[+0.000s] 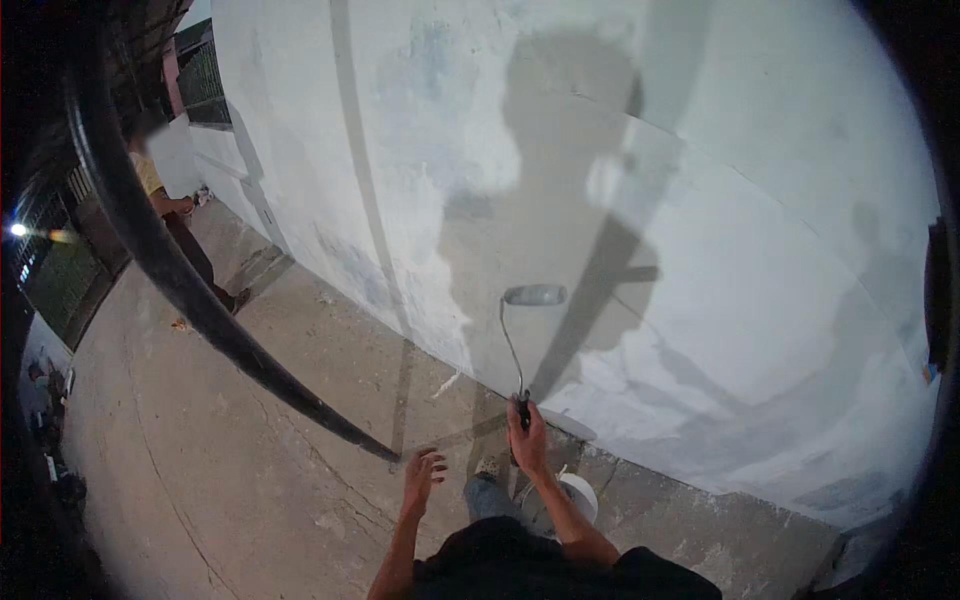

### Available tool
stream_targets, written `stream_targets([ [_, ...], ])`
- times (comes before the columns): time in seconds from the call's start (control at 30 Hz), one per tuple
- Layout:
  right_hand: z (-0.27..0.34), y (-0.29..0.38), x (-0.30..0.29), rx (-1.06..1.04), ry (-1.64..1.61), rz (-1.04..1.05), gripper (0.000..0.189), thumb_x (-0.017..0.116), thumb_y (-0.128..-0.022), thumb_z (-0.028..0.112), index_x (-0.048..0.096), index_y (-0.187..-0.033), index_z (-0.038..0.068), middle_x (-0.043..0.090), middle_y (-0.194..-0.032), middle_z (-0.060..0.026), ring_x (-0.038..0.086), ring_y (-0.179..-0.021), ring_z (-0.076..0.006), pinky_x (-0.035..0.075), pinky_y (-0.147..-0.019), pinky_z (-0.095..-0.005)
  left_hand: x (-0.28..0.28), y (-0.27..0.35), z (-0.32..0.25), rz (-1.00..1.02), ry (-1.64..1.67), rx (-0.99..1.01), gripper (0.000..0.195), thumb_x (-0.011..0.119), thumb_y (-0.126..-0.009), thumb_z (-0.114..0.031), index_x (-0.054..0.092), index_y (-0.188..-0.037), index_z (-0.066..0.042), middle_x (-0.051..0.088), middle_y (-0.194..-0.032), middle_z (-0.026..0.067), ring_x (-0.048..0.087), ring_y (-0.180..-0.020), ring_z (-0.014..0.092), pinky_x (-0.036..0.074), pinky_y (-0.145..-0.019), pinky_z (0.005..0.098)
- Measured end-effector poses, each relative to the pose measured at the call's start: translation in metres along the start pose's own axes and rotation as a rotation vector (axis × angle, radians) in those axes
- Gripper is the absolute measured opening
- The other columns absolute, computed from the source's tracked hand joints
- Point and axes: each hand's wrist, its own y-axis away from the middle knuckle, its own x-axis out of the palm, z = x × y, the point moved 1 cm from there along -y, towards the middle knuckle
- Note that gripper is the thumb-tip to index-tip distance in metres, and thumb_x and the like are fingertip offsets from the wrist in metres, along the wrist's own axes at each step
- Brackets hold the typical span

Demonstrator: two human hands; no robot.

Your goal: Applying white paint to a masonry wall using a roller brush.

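Observation:
My right hand (529, 444) grips the dark handle of a paint roller (535, 295). Its thin bent wire frame rises from my fist, and the grey-white roller sleeve lies level in front of the wall; whether it touches the surface I cannot tell. A large masonry wall (750, 300) carries patchy white paint with greyish areas. Beside the pole's lower end, my left hand (424, 474) is bare, its fingers loosely bent and apart. Partly behind my right forearm stands a white bucket (583, 496) on the floor; its contents are hidden.
A thick dark pole (187, 289) slants from the upper left down to the concrete floor (300, 465). Farther along the wall is another person (161, 191). A bright lamp (18, 229) shines at far left. Shadows, including a head-and-shoulders shape, fall across the wall.

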Motion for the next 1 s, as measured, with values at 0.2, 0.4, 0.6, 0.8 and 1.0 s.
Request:
stream_targets([
  [0.2,0.02,-0.106,0.071,-0.021,0.061,0.043,0.034,0.052,-0.096,0.039,0.053,-0.089,0.006,0.042,-0.061,0.003,0.04,-0.048,-0.0071,0.034,-0.043,-0.0255,0.022,-0.08,-0.008,0.006,-0.1,-0.198,0.04,0.046,-0.097,-0.037,0.051,-0.123,-0.007,0.062,-0.11,0.0094,0.062,-0.096,0.021,0.05,-0.078,0.0359],
  [0.4,-0.003,-0.188,0.113,0.015,-0.219,0.019,0.036,0.048,-0.097,0.04,0.051,-0.085,0.006,0.038,-0.057,0.005,0.034,-0.047,-0.0039,0.03,-0.042,-0.0225,0.035,-0.159,-0.076,0.019,-0.105,0.007,0.038,0.046,-0.097,-0.035,0.051,-0.123,-0.008,0.063,-0.11,0.0089,0.063,-0.094,0.02,0.051,-0.075,0.0357],
  [0.6,-0.035,-0.23,0.13,0.01,0.01,-0.188,0.041,0.047,-0.097,0.041,0.05,-0.079,0.004,0.042,-0.057,0.0019,0.037,-0.049,-0.0085,0.033,-0.046,-0.028,0.048,-0.241,-0.143,0.132,-0.098,0.029,0.043,0.049,-0.095,-0.04,0.05,-0.125,-0.008,0.061,-0.113,0.0089,0.061,-0.098,0.021,0.05,-0.079,0.0369],
  [0.8,-0.047,-0.233,0.131,0.013,0.285,-0.315,0.043,0.047,-0.097,0.038,0.051,-0.078,0.0,0.047,-0.057,-0.0052,0.043,-0.051,-0.0142,0.035,-0.05,-0.0326,0.018,-0.342,-0.14,0.299,-0.11,-0.164,0.046,0.047,-0.095,-0.041,0.047,-0.128,-0.009,0.06,-0.115,0.0101,0.06,-0.099,0.024,0.049,-0.081,0.0387],
  [1.0,-0.059,-0.216,0.156,0.229,0.279,-0.403,0.053,0.046,-0.095,0.048,0.051,-0.074,0.0,0.046,-0.055,-0.0075,0.045,-0.051,-0.018,0.036,-0.051,-0.0368,-0.02,-0.413,-0.096,0.285,-0.15,-0.514,0.046,0.045,-0.095,-0.037,0.044,-0.132,-0.01,0.058,-0.117,0.011,0.059,-0.098,0.025,0.048,-0.081,0.0412],
])
